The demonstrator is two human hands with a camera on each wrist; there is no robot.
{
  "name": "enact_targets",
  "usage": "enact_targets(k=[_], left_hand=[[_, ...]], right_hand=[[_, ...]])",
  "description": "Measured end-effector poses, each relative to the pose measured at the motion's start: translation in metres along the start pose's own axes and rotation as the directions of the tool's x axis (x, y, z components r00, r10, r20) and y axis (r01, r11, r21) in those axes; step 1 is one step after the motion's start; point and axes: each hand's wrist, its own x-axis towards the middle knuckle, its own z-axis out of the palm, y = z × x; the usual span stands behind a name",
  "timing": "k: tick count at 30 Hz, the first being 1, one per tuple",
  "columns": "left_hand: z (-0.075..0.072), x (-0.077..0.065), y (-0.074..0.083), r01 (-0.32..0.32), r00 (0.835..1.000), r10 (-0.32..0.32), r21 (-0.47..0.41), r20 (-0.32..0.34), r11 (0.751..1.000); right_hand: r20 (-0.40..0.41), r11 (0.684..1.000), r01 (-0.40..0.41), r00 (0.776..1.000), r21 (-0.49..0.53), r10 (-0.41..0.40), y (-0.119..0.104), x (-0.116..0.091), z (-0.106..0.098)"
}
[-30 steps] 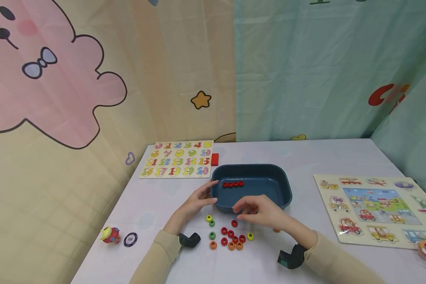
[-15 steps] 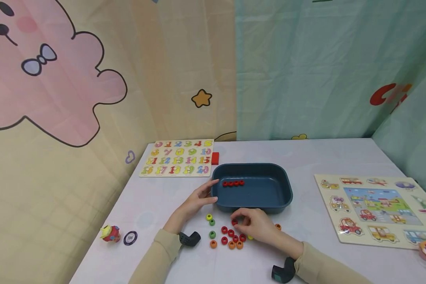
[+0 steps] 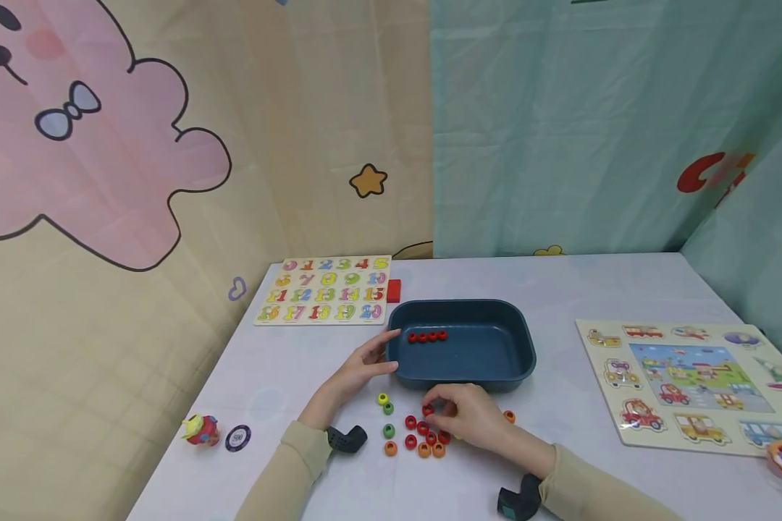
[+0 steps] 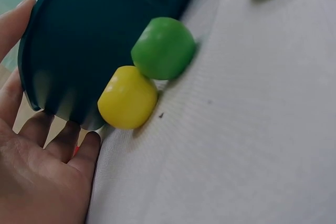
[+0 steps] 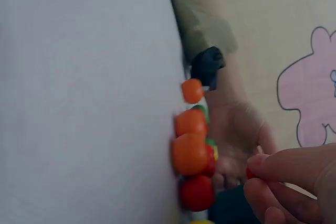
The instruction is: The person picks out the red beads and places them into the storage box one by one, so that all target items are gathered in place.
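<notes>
Beads: four red in your tray (image 3: 524,354); right grip (image 3: 463,420) pinches a red bead (image 3: 427,410); left grip (image 3: 358,369), fingers straight, steadies tray; a dozen-odd loose on table (image 3: 287,376)

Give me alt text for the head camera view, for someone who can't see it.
A person's right hand pinches a red bead from a cluster of coloured beads on a white table, while the left hand holds the edge of a dark blue tray containing a row of red beads.
</notes>
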Motion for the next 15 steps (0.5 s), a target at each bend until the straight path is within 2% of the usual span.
enact_targets(k=[4, 8, 12, 15], left_hand=[[0.0, 0.001, 0.001, 0.002, 1.0, -0.002, -0.002, 0.008, 1.0], [0.002, -0.001, 0.009, 0.007, 1.0, -0.007, 0.008, 0.02, 1.0], [0.002, -0.002, 0.006, 0.008, 1.0, -0.008, 0.017, -0.003, 1.0], [0.0, 0.001, -0.002, 0.002, 1.0, -0.002, 0.013, -0.017, 1.0]], right_hand=[[-0.021, 0.997, 0.081, 0.997, 0.021, -0.08, -0.016, 0.003, -0.019], [-0.091, 0.989, 0.149, 0.985, -0.01, -0.149, -0.023, 0.016, -0.046], [-0.159, 0.982, 0.168, 0.971, -0.085, -0.18, -0.011, 0.041, -0.073], [-0.171, 0.987, 0.133, 0.974, -0.088, -0.146, 0.006, 0.062, -0.086]])
